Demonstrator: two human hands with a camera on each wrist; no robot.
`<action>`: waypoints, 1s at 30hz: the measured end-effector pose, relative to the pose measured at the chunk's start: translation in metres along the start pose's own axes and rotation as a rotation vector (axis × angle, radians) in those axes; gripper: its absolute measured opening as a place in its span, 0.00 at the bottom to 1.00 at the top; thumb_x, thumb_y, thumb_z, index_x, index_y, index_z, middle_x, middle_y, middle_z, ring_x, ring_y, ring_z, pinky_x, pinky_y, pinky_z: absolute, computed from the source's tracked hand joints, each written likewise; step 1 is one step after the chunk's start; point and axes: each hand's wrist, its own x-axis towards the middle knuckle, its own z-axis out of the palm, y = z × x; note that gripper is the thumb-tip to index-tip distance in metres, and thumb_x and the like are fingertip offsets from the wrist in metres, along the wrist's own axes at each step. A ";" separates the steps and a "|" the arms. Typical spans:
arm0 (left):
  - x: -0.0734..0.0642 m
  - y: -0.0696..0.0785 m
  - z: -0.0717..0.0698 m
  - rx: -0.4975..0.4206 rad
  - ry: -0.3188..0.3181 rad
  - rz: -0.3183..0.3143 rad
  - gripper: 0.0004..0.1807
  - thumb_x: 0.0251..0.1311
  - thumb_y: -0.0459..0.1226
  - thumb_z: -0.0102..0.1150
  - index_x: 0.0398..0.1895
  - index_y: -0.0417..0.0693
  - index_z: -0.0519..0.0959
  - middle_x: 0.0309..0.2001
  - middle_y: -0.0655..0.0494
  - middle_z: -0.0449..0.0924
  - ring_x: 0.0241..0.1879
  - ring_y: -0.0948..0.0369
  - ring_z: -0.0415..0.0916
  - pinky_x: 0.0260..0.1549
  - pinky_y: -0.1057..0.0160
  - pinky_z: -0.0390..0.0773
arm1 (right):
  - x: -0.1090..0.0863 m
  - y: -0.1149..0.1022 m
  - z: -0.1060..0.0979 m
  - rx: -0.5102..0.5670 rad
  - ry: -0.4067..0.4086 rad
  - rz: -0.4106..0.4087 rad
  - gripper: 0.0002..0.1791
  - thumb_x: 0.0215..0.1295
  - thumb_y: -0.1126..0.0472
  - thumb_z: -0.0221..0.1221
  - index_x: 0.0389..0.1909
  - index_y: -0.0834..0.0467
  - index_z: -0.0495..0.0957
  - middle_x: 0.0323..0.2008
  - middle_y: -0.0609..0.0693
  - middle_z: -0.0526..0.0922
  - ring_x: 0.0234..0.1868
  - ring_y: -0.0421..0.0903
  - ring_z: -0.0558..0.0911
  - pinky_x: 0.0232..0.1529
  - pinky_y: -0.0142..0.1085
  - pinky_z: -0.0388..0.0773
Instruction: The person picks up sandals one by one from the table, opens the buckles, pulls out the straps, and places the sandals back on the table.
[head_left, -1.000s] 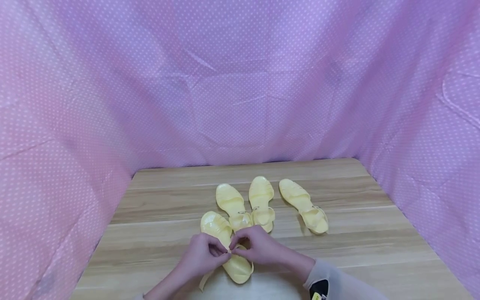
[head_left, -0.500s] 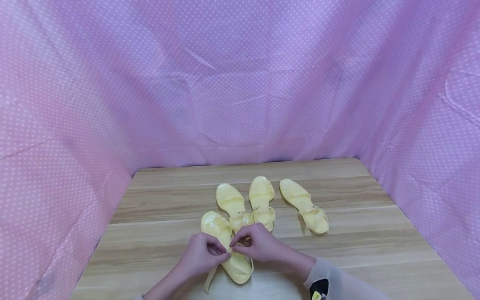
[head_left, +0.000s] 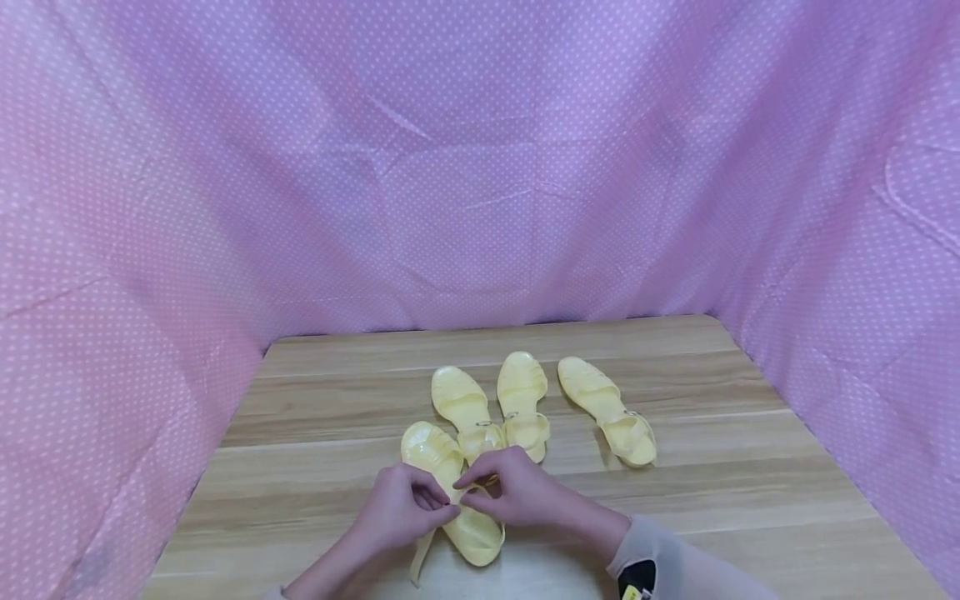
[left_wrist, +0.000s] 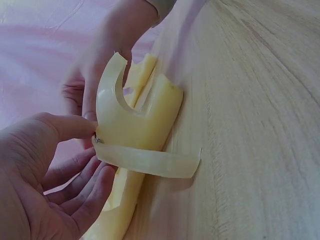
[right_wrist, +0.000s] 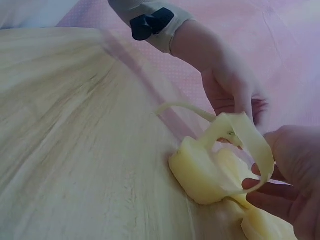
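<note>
A pale yellow jelly sandal (head_left: pixel 480 542) lies at the front of the table, heel toward the wearer of the camera. Over its heel, my left hand (head_left: pixel 397 508) pinches the ankle strap by the small metal buckle (left_wrist: pixel 98 140), thumb above and fingers below. From the other side, my right hand (head_left: pixel 517 490) holds the looped part of the strap (right_wrist: pixel 262 155) between thumb and fingers. The loose strap end (left_wrist: pixel 165 162) sticks out past the buckle and hangs beside the heel in the head view. Fingers partly hide the sandal's middle.
Two more yellow sandals, one (head_left: pixel 459 396) left and one (head_left: pixel 522 383) right, lie just behind the hands. Another sandal (head_left: pixel 600 400) lies apart to the right. Pink dotted cloth (head_left: pixel 480 208) surrounds the wooden table (head_left: pixel 337 400) at the back and sides.
The loose strap end has swung slightly to the right and downward. My right fingertips have shifted a little at the strap; the sandals on the table stay put.
</note>
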 end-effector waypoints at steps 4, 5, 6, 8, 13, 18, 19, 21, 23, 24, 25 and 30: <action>-0.002 -0.002 0.000 -0.015 0.001 0.005 0.07 0.52 0.37 0.81 0.26 0.46 0.89 0.26 0.56 0.90 0.22 0.70 0.84 0.25 0.71 0.85 | 0.003 -0.009 0.000 -0.136 -0.022 -0.080 0.07 0.71 0.61 0.69 0.46 0.53 0.91 0.38 0.43 0.92 0.29 0.26 0.74 0.34 0.17 0.76; -0.003 -0.002 0.000 -0.017 0.001 0.004 0.07 0.52 0.37 0.81 0.26 0.46 0.89 0.26 0.56 0.90 0.23 0.70 0.84 0.26 0.71 0.86 | 0.003 -0.010 0.000 -0.160 -0.025 -0.096 0.06 0.71 0.61 0.69 0.46 0.53 0.91 0.39 0.43 0.92 0.30 0.26 0.75 0.35 0.16 0.75; -0.004 -0.002 0.000 -0.017 0.001 0.002 0.07 0.52 0.37 0.81 0.26 0.46 0.89 0.26 0.55 0.90 0.23 0.70 0.85 0.26 0.71 0.86 | 0.004 -0.012 0.000 -0.177 -0.026 -0.109 0.06 0.71 0.61 0.69 0.45 0.53 0.91 0.38 0.44 0.92 0.32 0.26 0.76 0.36 0.15 0.75; -0.004 -0.002 -0.001 -0.013 0.004 -0.002 0.07 0.52 0.38 0.81 0.26 0.47 0.90 0.26 0.55 0.90 0.23 0.69 0.85 0.26 0.71 0.86 | 0.004 -0.013 -0.001 -0.191 -0.025 -0.120 0.05 0.70 0.62 0.70 0.44 0.53 0.91 0.38 0.44 0.92 0.34 0.27 0.79 0.38 0.15 0.75; -0.005 -0.001 -0.003 0.001 0.006 -0.007 0.08 0.51 0.39 0.83 0.27 0.48 0.90 0.26 0.56 0.91 0.24 0.69 0.85 0.26 0.71 0.86 | 0.003 -0.010 -0.003 -0.142 -0.027 -0.103 0.06 0.69 0.63 0.71 0.44 0.54 0.91 0.41 0.45 0.92 0.41 0.29 0.84 0.44 0.18 0.81; -0.005 -0.002 -0.004 -0.008 0.004 -0.011 0.08 0.51 0.38 0.83 0.27 0.47 0.90 0.26 0.56 0.90 0.24 0.69 0.85 0.26 0.71 0.86 | 0.003 -0.009 -0.002 -0.132 -0.009 -0.103 0.06 0.69 0.63 0.70 0.45 0.54 0.91 0.39 0.44 0.92 0.36 0.28 0.81 0.39 0.18 0.80; -0.004 -0.002 -0.004 -0.011 0.001 -0.013 0.08 0.51 0.38 0.83 0.27 0.47 0.90 0.26 0.56 0.90 0.24 0.69 0.85 0.26 0.71 0.86 | 0.003 -0.009 -0.001 -0.141 -0.006 -0.109 0.06 0.70 0.62 0.70 0.45 0.54 0.91 0.39 0.44 0.91 0.34 0.29 0.80 0.37 0.18 0.78; -0.003 -0.002 -0.005 -0.008 -0.006 -0.010 0.08 0.51 0.38 0.83 0.26 0.47 0.90 0.26 0.56 0.90 0.24 0.69 0.85 0.26 0.71 0.85 | 0.004 -0.010 -0.001 -0.153 -0.001 -0.126 0.06 0.70 0.61 0.70 0.45 0.53 0.91 0.38 0.43 0.91 0.31 0.32 0.79 0.34 0.17 0.75; -0.003 -0.002 -0.006 0.000 -0.014 -0.009 0.08 0.51 0.39 0.83 0.26 0.47 0.90 0.25 0.57 0.90 0.24 0.69 0.84 0.25 0.70 0.85 | 0.005 -0.010 -0.001 -0.165 0.001 -0.139 0.06 0.70 0.60 0.70 0.45 0.53 0.91 0.38 0.43 0.90 0.30 0.36 0.80 0.33 0.16 0.73; -0.002 -0.002 -0.006 0.003 -0.018 -0.008 0.08 0.51 0.39 0.83 0.25 0.47 0.90 0.25 0.57 0.90 0.24 0.69 0.84 0.24 0.70 0.85 | 0.005 -0.010 -0.001 -0.165 0.004 -0.139 0.06 0.70 0.60 0.70 0.45 0.53 0.92 0.38 0.44 0.90 0.31 0.36 0.80 0.33 0.16 0.73; -0.002 -0.001 -0.007 0.008 -0.021 -0.008 0.08 0.51 0.39 0.83 0.25 0.47 0.90 0.25 0.57 0.90 0.23 0.69 0.84 0.24 0.70 0.85 | 0.005 -0.010 -0.001 -0.163 0.006 -0.136 0.06 0.70 0.61 0.70 0.44 0.53 0.92 0.38 0.44 0.90 0.32 0.36 0.81 0.33 0.16 0.74; -0.002 0.000 -0.007 0.017 -0.032 -0.019 0.09 0.50 0.40 0.84 0.26 0.48 0.90 0.25 0.57 0.90 0.24 0.68 0.84 0.24 0.70 0.85 | 0.002 -0.008 -0.002 -0.128 0.006 -0.095 0.06 0.68 0.62 0.71 0.44 0.53 0.92 0.40 0.45 0.91 0.36 0.32 0.81 0.35 0.20 0.78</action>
